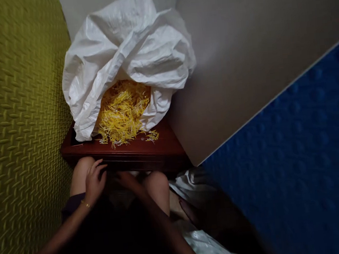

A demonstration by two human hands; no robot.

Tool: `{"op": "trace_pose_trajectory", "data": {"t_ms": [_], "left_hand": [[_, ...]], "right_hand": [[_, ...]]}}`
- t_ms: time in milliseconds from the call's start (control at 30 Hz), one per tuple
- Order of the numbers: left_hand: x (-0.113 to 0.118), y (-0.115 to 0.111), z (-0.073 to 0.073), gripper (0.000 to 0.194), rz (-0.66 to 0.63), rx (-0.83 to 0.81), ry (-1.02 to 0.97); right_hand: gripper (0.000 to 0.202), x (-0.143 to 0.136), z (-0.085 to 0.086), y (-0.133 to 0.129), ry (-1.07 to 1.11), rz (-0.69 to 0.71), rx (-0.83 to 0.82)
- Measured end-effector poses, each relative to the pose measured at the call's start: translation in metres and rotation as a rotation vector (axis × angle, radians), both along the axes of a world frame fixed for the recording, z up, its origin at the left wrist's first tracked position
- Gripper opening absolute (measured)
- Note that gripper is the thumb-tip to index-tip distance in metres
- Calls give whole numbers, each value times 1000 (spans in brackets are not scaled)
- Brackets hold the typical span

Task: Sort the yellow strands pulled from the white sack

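My left hand (96,180) is raised over my left knee (85,165), with a thin bracelet (85,203) on its wrist. Its fingers are loosely bent and apart, with nothing visible in them. My right hand (127,180) is low between my knees in deep shadow, and its fingers cannot be made out. In front of both hands is a dark red wooden table (129,148). On it rests a large white woven sack (156,52) with its mouth towards me. A heap of short yellow-and-white strands (123,115) spills from the sack onto the tabletop.
A yellow textured mat (21,117) stands upright at the left. On the right a grey-brown panel (240,48) slants down beside the table, with a blue bumpy surface (303,150) below it. A white plastic bag (211,246) with green print lies at the bottom.
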State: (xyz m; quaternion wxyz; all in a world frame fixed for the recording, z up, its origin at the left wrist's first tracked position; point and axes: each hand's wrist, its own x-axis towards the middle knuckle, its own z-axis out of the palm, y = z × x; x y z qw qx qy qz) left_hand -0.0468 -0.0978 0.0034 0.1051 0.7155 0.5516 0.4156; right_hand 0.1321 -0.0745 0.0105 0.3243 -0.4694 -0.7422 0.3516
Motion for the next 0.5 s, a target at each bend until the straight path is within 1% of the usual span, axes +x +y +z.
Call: {"op": "trace_pose_trajectory", "data": {"t_ms": [33, 100, 167, 200, 267, 333, 400, 500], "left_hand": [[11, 7, 11, 23, -49, -5, -80], [33, 19, 31, 20, -134, -40, -198], [51, 24, 45, 19, -222, -168, -300], [58, 23, 49, 21, -255, -251, -358], [68, 20, 54, 23, -291, -386, -433], [70, 17, 54, 26, -310, -497, -482], [66, 17, 52, 28, -325, -611, -541], [52, 29, 48, 29, -338, -771, -667]], "right_hand": [[26, 6, 2, 4, -5, -30, 7], [21, 23, 11, 11, 20, -142, 43], [21, 43, 22, 14, 96, -288, 113], [21, 53, 29, 13, 142, -348, 155], [23, 70, 41, 10, 221, -437, 235], [23, 79, 51, 10, 259, -506, 304], [21, 79, 60, 18, 250, -544, 363], [17, 66, 70, 43, 186, -520, 425]]}}
